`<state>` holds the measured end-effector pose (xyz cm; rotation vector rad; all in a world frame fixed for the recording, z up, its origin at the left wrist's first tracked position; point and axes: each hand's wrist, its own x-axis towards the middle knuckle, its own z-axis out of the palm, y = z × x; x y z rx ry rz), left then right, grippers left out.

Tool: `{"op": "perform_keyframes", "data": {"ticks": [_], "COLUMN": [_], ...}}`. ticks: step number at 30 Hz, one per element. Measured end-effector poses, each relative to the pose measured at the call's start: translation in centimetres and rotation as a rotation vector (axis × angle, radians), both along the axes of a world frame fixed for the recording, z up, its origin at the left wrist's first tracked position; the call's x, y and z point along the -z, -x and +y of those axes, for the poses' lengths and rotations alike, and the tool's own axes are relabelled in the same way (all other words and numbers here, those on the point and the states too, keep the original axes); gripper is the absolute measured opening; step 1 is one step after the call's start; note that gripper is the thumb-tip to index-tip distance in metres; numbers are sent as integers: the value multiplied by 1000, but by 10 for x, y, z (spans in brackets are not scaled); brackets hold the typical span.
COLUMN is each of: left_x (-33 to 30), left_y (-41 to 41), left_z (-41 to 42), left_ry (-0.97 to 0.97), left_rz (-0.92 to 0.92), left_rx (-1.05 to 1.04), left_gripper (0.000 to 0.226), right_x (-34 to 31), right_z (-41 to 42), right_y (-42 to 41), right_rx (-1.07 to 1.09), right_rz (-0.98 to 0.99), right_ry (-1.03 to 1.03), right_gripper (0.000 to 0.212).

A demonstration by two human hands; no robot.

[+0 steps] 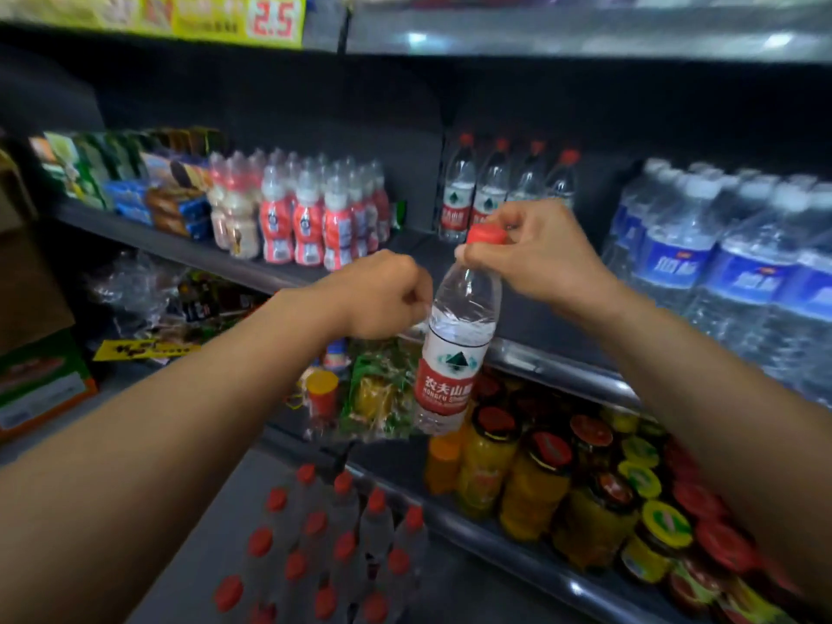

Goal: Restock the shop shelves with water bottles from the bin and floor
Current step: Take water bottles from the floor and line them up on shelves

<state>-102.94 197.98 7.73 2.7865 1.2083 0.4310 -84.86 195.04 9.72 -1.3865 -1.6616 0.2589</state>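
A clear water bottle [454, 349] with a red cap and a red label hangs in front of the shelves. My right hand [535, 249] pinches it by the neck, just under the cap. My left hand [382, 295] is curled into a fist right beside the bottle's shoulder; a hold on anything there cannot be made out. Several matching red-capped bottles [495, 191] stand in a row on the middle shelf [405, 245] behind my hands. A wrapped pack of the same bottles [333, 547] sits low on the floor below my arms.
Blue-labelled water packs [720, 263] fill the shelf's right side. Small red-and-white drink bottles [324, 218] and snack boxes [135, 182] stand to the left. Jars with orange contents [562, 479] crowd the lower shelf, with snack bags [378, 389] beside them. A cardboard carton [36, 376] stands far left.
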Motion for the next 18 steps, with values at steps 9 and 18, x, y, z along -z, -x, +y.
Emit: {"op": "perform_keyframes", "data": {"ticks": [9,18], "left_x": [-45,-19], "left_y": [-19,-36], "left_z": [75,142], "left_ry": [-133,-93], "left_rz": [-90,-114], "left_rx": [-29,-60], "left_gripper": [12,13], "right_x": [-60,-61], "right_z": [62,143], "right_y": [-29,-73], "right_rx": [175,344], "right_rz": [-11,-165], "right_ry": [-268,-262], "right_gripper": [17,23]}}
